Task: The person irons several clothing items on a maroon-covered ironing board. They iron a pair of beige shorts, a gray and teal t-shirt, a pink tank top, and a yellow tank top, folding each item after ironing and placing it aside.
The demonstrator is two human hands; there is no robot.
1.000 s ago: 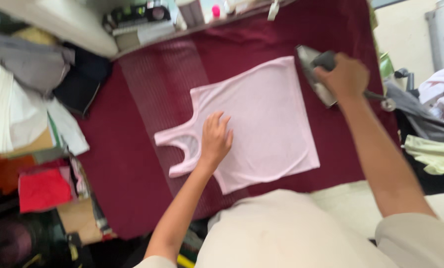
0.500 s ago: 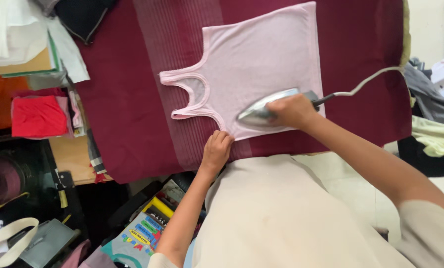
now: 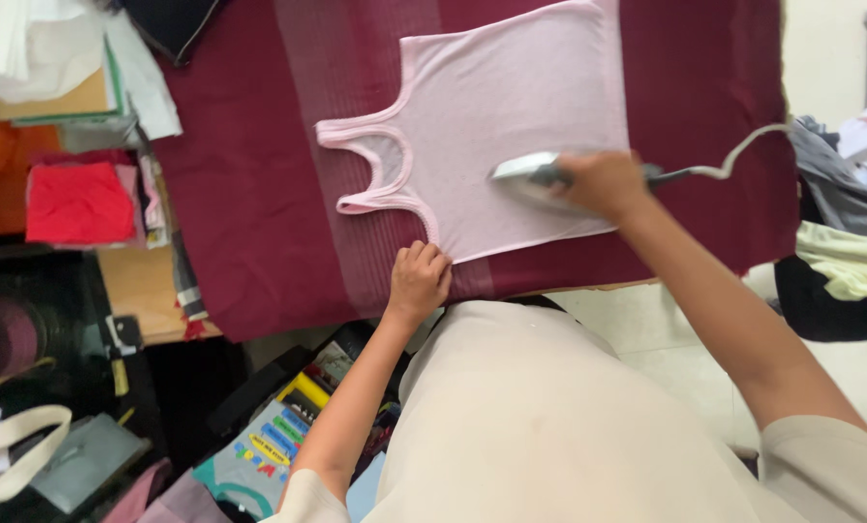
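Note:
A pale pink sleeveless top lies flat on a maroon cloth that covers the ironing table. My right hand grips the handle of a metal clothes iron, which rests on the lower right part of the top. The iron's grey cord runs off to the right. My left hand has its fingers curled on the near corner of the top at the table's front edge, pinning the fabric.
Folded clothes, a red piece among them, are stacked at the left of the table. Loose garments are piled at the right. Bags and a colourful printed cloth lie on the floor below.
The iron has slid to the right across the top with my right hand. My left hand stays at the near corner. One second ago the iron was off the top and my left hand lay flat.

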